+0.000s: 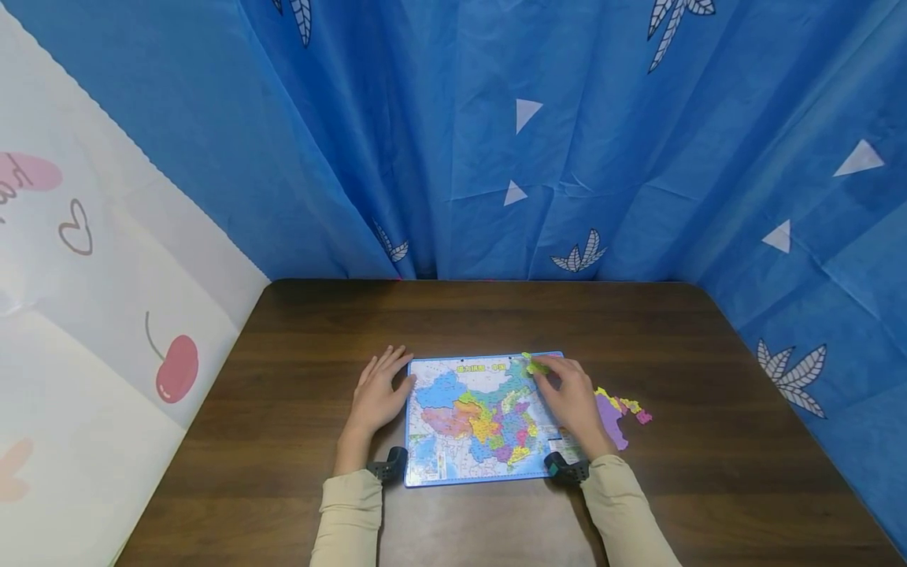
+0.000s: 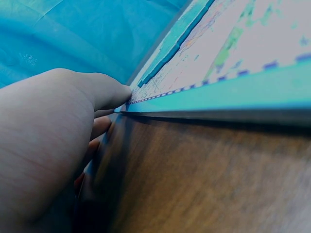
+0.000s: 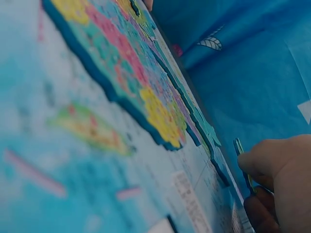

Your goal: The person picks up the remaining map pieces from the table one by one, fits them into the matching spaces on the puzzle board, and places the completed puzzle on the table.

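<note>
A map puzzle board (image 1: pixel 432 368) with a blue rim lies flat on the table, many colored pieces set in its middle. My left hand (image 1: pixel 379 400) rests at the board's left edge, fingers extended; in the left wrist view its thumb (image 2: pixel 114 92) touches the rim. Over the board's upper right, my right hand (image 1: pixel 572 402) pinches a yellow-green puzzle piece (image 1: pixel 536 367) between thumb and fingers. From the right wrist camera, that piece (image 3: pixel 238 147) appears edge-on, raised off the board. The fingers partly hide it.
Right of the board, partly behind the right hand, lie a large purple piece (image 1: pixel 611 423) and several small yellow and pink pieces (image 1: pixel 643 416). Brown wooden table (image 1: pixel 283 331) surrounds the board. A blue curtain (image 1: pixel 482 157) hangs at its far edge.
</note>
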A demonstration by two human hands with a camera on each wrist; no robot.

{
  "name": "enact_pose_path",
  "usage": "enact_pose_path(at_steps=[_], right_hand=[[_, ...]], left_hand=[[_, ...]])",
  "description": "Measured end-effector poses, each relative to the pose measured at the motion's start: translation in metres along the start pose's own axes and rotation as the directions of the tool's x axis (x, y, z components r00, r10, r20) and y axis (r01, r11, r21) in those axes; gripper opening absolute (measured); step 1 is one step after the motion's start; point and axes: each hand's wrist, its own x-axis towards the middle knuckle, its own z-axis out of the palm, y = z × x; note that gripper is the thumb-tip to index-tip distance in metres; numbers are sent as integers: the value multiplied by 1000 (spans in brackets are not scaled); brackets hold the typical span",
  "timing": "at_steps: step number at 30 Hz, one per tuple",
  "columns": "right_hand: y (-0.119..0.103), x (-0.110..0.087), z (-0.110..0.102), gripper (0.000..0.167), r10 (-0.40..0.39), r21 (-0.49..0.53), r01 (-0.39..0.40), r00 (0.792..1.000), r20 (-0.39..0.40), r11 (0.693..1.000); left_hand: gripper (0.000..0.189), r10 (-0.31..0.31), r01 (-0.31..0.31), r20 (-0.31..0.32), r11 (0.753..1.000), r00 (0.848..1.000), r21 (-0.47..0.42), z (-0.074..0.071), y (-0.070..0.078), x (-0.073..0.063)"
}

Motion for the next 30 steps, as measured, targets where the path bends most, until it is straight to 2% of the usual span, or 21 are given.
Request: enact_pose_path(at_steps=[5, 20, 25, 30], right_hand=[[0, 0, 2, 27, -11, 23, 11, 1000, -1, 1000], [3, -2, 6, 26, -37, 39, 36, 999, 7, 999], [4, -3, 5, 27, -36, 34, 35, 999, 29, 999], [4, -3, 6, 26, -67, 20, 67, 997, 45, 998]], left_hand=[[49, 3, -3, -8, 1000, 1000, -2, 0, 0, 0], [50, 1, -1, 17, 1000, 1000, -13, -3, 1, 2], [50, -8, 9, 34, 1000, 999, -10, -3, 1, 2], [50, -8, 9, 29, 1000, 1000, -11, -3, 0, 2]])
